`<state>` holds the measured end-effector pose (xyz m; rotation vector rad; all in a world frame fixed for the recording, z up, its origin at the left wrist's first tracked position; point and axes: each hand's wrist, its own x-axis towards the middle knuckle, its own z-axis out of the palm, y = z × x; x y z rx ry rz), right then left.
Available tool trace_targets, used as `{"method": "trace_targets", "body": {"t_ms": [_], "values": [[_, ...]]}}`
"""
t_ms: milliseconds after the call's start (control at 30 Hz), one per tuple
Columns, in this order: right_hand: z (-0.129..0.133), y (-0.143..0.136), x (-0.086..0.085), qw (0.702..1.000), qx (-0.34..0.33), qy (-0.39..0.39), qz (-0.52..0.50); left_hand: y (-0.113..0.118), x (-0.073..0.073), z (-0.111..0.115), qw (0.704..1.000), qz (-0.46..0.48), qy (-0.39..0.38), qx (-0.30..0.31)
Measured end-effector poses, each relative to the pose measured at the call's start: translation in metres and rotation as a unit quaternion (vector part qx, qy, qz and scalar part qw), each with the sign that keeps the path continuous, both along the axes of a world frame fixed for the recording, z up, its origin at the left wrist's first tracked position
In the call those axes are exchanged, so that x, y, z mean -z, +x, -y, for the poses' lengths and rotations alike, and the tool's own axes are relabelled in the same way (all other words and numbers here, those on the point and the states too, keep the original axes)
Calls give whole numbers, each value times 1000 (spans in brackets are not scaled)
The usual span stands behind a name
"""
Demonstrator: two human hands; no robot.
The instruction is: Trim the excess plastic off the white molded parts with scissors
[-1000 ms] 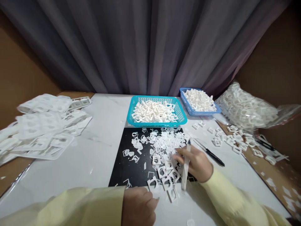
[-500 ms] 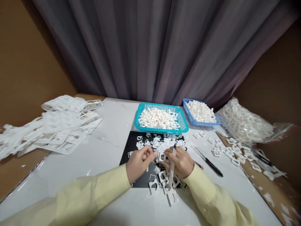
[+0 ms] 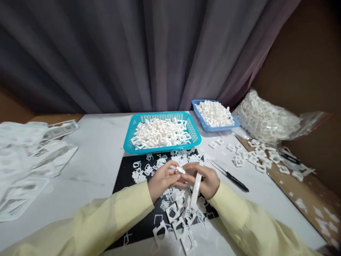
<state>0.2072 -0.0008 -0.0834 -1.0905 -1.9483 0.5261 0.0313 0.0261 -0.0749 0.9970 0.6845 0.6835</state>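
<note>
Both hands meet over the black mat (image 3: 125,185). My left hand (image 3: 164,179) pinches one side of a small white plastic piece (image 3: 180,170). My right hand (image 3: 206,179) grips the other side with thumb and fingertips. A long white-handled tool (image 3: 196,190) is also held in my right hand, slanting down toward me; its working tip is hard to make out. White cut scraps (image 3: 177,195) lie under and around my hands. Several white frame pieces with cut openings (image 3: 179,227) lie at the mat's near edge.
Behind the mat stands a teal basket (image 3: 162,148) heaped with white pieces; a blue basket (image 3: 215,128) is to its right. A clear bag (image 3: 266,117) of pieces, loose frames (image 3: 257,158) and a black-handled tool (image 3: 236,181) lie right. White sheets (image 3: 50,156) pile up left.
My left hand has moved onto the white piece, which was held by my right hand alone. The view has shifted, so the baskets and sheets sit farther left.
</note>
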Motion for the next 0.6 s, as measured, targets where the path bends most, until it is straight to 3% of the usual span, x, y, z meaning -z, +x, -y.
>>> {"method": "trace_targets", "body": {"t_ms": [200,400,600], "values": [[0,-6,-2,999,-5,24,-28,-5,5,-4,995,28,-66,66],[7,-11,-5,998,-6,66,5,-4,4,-4,998,-17,-59,32],[3,-9,0,996,45,71,20,-6,9,-5,998,-7,-63,12]]}}
